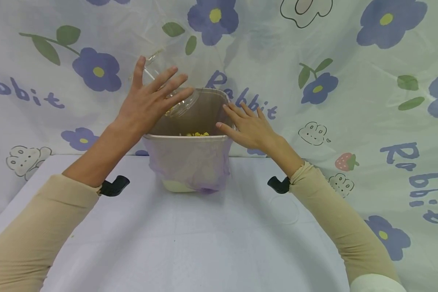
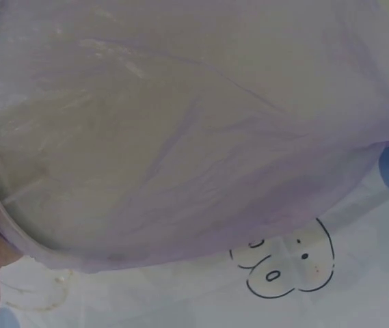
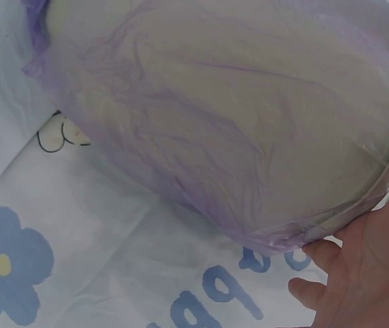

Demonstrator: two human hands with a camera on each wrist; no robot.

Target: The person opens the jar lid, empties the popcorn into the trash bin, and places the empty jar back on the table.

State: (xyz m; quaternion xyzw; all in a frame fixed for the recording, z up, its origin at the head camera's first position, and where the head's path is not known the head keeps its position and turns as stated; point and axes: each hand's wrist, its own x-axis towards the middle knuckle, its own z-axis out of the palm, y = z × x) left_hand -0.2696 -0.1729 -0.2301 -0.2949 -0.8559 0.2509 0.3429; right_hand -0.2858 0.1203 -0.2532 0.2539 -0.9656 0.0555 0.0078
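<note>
A bin (image 1: pixel 190 162) lined with a thin purple bag stands on the white table, against the patterned cloth. Over its left side my left hand (image 1: pixel 147 97) holds a clear plastic container (image 1: pixel 184 106), tilted with its mouth down toward the bin's inside. The container's upper part is partly hidden behind the fingers. Small yellow bits (image 1: pixel 200 134) show inside the bin. My right hand (image 1: pixel 252 127) rests on the bin's right rim, fingers extended, thumb at the edge. In the right wrist view, fingertips (image 3: pixel 320 254) reach past the bagged rim.
White table (image 1: pixel 190 243) extends in front of the bin. Behind it hangs a cloth (image 1: pixel 263 48) printed with flowers, rabbits and lettering. A black strap end or mount sticks out at each wrist (image 1: pixel 114 185).
</note>
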